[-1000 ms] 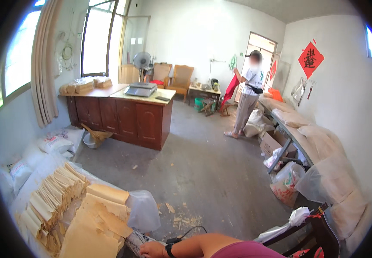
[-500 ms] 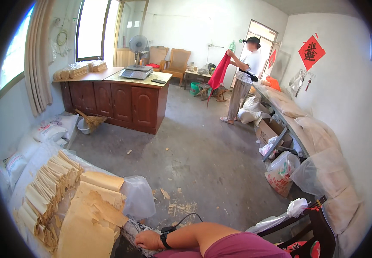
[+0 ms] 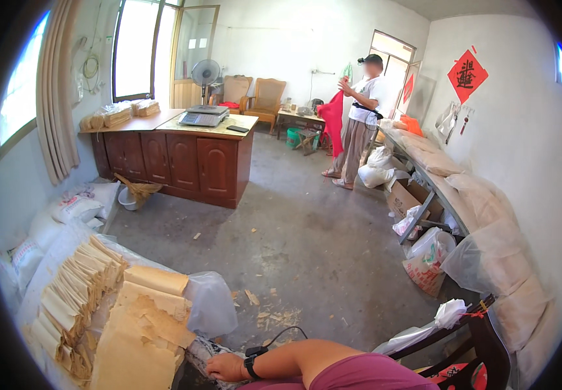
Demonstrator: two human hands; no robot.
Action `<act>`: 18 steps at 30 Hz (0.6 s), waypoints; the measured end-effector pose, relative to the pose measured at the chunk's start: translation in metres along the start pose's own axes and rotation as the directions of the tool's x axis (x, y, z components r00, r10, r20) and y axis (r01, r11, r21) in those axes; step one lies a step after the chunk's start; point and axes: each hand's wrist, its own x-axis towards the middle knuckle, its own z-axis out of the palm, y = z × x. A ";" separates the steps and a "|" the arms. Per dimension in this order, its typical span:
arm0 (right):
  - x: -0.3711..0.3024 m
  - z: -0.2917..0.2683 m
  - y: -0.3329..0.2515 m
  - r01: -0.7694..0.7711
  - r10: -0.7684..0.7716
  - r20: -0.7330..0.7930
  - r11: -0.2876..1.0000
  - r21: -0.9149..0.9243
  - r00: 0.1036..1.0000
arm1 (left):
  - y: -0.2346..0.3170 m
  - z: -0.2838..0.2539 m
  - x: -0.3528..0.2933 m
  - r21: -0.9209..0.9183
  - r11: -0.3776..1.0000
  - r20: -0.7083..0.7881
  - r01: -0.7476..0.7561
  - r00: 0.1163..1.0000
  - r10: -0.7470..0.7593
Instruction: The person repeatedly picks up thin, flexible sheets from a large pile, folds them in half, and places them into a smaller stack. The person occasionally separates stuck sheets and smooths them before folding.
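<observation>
My right hand (image 3: pixel 226 367) rests at the lower edge on a black-and-white patterned surface (image 3: pixel 203 351), its fingers curled down together. What lies beneath the fingers is hidden. A dark band with a small device and cable (image 3: pixel 253 356) is on that wrist. Left of the hand are flat tan sheets (image 3: pixel 131 338) with ragged, peeling edges. Beyond them, folded tan sheets (image 3: pixel 82 286) stand in a tight row. A clear plastic sheet (image 3: pixel 209 305) hangs off that stack's corner. My left hand is out of view.
Across the room a person (image 3: pixel 362 97) holds a red cloth (image 3: pixel 333 123). A brown cabinet (image 3: pixel 187 166) bears a scale (image 3: pixel 204 116). Along the right wall runs a bench with covered tan stacks (image 3: pixel 476 201). A dark chair (image 3: pixel 482 338) stands close at right; scraps (image 3: pixel 278 318) litter the floor.
The view has shifted slightly. The other person has shifted their stance, and the red cloth now hangs bunched closer to their body. My right hand stays in nearly the same place.
</observation>
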 end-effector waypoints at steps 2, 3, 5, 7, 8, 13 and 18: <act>-0.004 -0.002 0.001 -0.014 0.014 0.008 1.000 0.001 1.000 | 0.006 -0.017 0.002 -0.098 0.994 -0.035 0.056 0.998 -0.060; -0.004 -0.001 0.001 -0.017 0.017 0.006 1.000 0.000 1.000 | 0.009 -0.023 0.002 -0.118 0.990 -0.045 0.072 0.996 -0.077; -0.004 0.000 0.003 -0.020 0.020 0.007 1.000 -0.001 1.000 | 0.012 -0.036 0.002 -0.147 0.985 -0.061 0.092 0.993 -0.102; -0.004 0.002 0.003 -0.023 0.023 0.015 1.000 0.000 1.000 | 0.015 -0.048 0.003 -0.166 0.980 -0.077 0.108 0.989 -0.122; -0.003 0.002 0.004 -0.024 0.024 0.013 1.000 0.000 1.000 | 0.017 -0.054 0.003 -0.174 0.978 -0.086 0.113 0.988 -0.129; -0.004 0.002 0.002 -0.028 0.028 0.003 1.000 -0.002 1.000 | 0.022 -0.074 0.001 -0.199 0.971 -0.109 0.129 0.982 -0.153; -0.002 -0.001 0.000 -0.016 0.016 0.010 1.000 -0.011 1.000 | 0.026 -0.085 0.001 -0.215 0.967 -0.129 0.138 0.977 -0.169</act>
